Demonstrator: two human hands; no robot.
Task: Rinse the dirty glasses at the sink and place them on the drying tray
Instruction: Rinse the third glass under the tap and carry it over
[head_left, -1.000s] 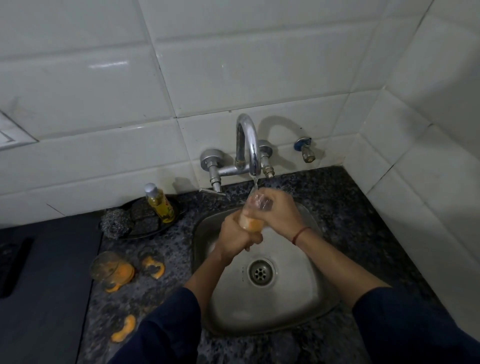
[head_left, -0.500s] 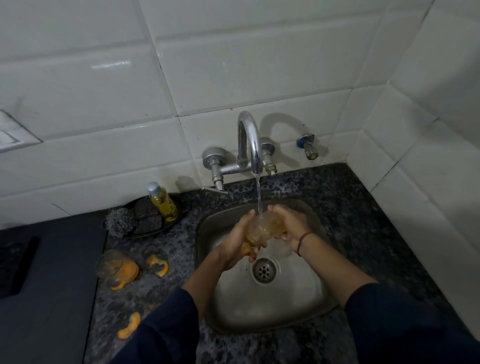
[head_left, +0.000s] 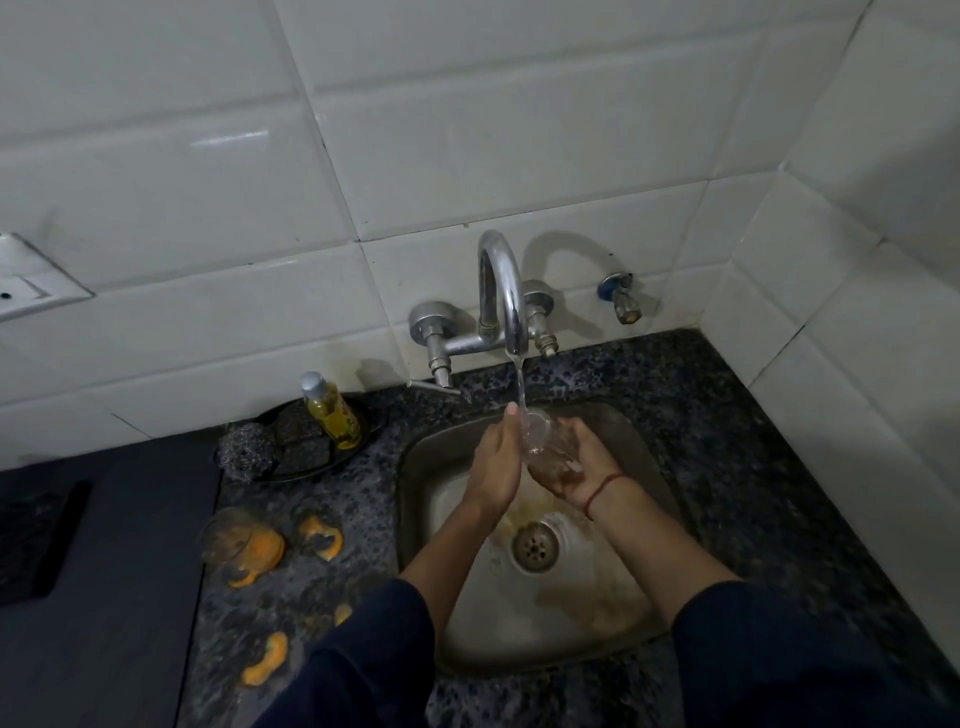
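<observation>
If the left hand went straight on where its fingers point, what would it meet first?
Likely the water stream just beyond its fingertips, then the faucet spout above. The left hand points toward the back wall beside the glass; depth is unclear, so it might pass under the spout.

Water's running from the faucet (head_left: 501, 291) straight onto a clear glass (head_left: 540, 441) held over the steel sink (head_left: 415, 467). Right hand (head_left: 576, 462) cups it from below, left hand (head_left: 496, 462) lies flat-fingered against its other side. On the speckled counter (head_left: 363, 509) to the left: another glass (head_left: 228, 535) smeared orange, orange scraps (head_left: 322, 535), a yellow soap bottle (head_left: 332, 413) and a steel scrubber (head_left: 244, 447).
</observation>
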